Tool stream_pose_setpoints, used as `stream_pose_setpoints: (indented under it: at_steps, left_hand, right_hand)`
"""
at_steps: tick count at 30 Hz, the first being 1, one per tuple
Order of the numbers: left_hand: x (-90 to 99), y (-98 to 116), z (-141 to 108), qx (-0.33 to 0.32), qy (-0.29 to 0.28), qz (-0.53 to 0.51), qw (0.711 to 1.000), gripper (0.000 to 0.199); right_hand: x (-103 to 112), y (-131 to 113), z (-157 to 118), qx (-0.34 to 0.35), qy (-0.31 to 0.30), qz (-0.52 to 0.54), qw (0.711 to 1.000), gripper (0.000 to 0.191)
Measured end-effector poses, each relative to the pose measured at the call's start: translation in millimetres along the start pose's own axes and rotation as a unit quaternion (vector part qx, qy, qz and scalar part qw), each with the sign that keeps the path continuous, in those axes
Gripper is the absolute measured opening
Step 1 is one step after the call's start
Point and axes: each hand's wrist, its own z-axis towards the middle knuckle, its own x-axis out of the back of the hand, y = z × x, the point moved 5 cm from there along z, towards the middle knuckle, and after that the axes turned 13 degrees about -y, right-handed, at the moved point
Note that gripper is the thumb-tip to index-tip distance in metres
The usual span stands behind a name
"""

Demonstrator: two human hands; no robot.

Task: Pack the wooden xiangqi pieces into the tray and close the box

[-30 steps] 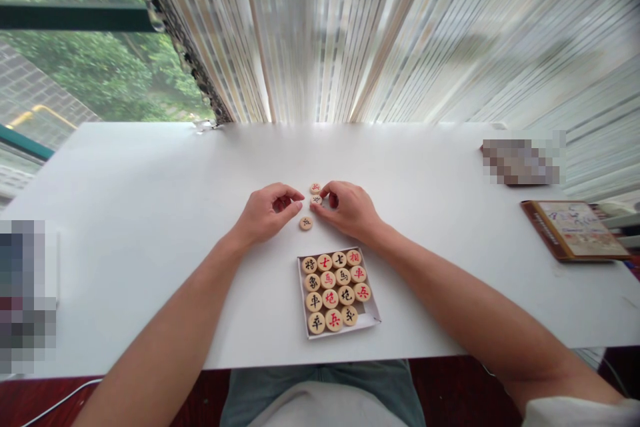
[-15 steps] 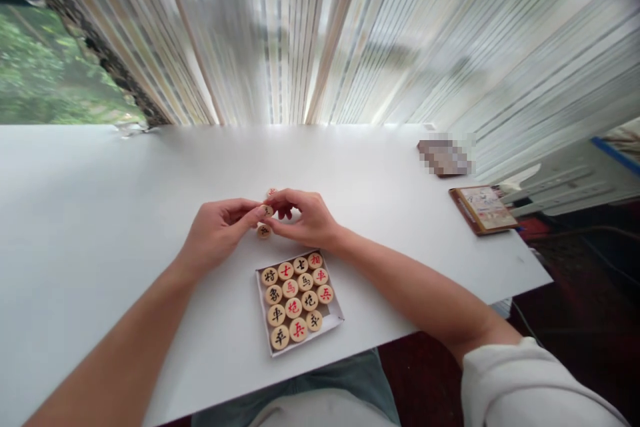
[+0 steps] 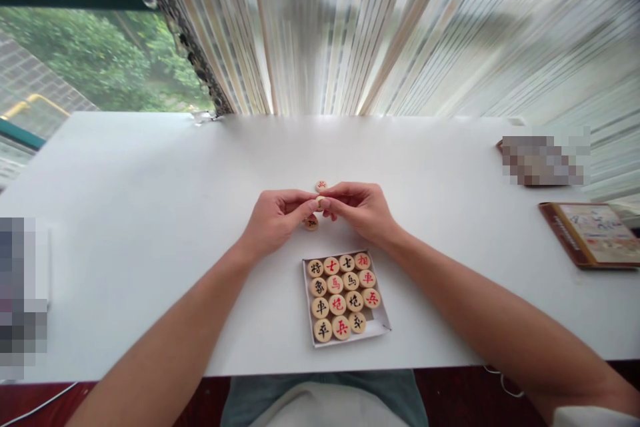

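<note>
Wooden disc (image 3: 321,203): pale, round, marking mostly hidden by fingers; beyond open white tray (image 3: 379,327), above counter (image 3: 150,213). Left hand (image 3: 277,217) and right hand (image 3: 364,211) both pinching it; earlier, only right hand touched it. Also beyond tray: one red-marked disc (image 3: 321,185), one black-marked disc (image 3: 311,223). Inside tray: fifteen marked discs (image 3: 338,305).

White table (image 3: 150,167): tray (image 3: 379,325) near front edge, red piece (image 3: 321,185), black-marked piece (image 3: 311,223) beyond; book (image 3: 600,235), blurred brown item (image 3: 540,163) right; blurred dark item (image 3: 20,280) left.

Single head-worn view, facing forward and down, whole tabletop visible
</note>
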Motion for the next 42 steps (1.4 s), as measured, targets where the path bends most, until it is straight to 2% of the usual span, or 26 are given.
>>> stream_pose_setpoints:
  at_steps: [6, 14, 22, 30, 42]
  left_hand:
    - [-4.8, -0.8, -2.0, -0.013, 0.009, 0.024, 1.0, 0.033]
    - [-1.1, -5.7, -2.1, 0.018, 0.058, -0.048, 0.997, 0.039]
    - [-3.5, -5.8, -3.5, 0.011, 0.035, -0.069, 0.997, 0.049]
    - [-10.1, -9.4, -3.8, -0.004, 0.008, -0.073, 0.997, 0.05]
    - [-3.7, -10.6, -3.7, 0.0, 0.031, -0.06, 0.998, 0.041]
  right_hand:
    - [0.5, -0.5, 0.5, -0.006, 0.019, 0.023, 1.0, 0.03]
    - [1.3, 5.3, -0.5, -0.02, -0.011, 0.053, 0.998, 0.032]
    - [4.7, 10.9, 0.3, -0.043, 0.024, 0.071, 0.996, 0.041]
    - [5.4, 10.3, 1.2, -0.062, 0.008, 0.083, 0.995, 0.031]
    - [4.7, 10.7, 0.8, -0.054, -0.037, 0.099, 0.993, 0.026]
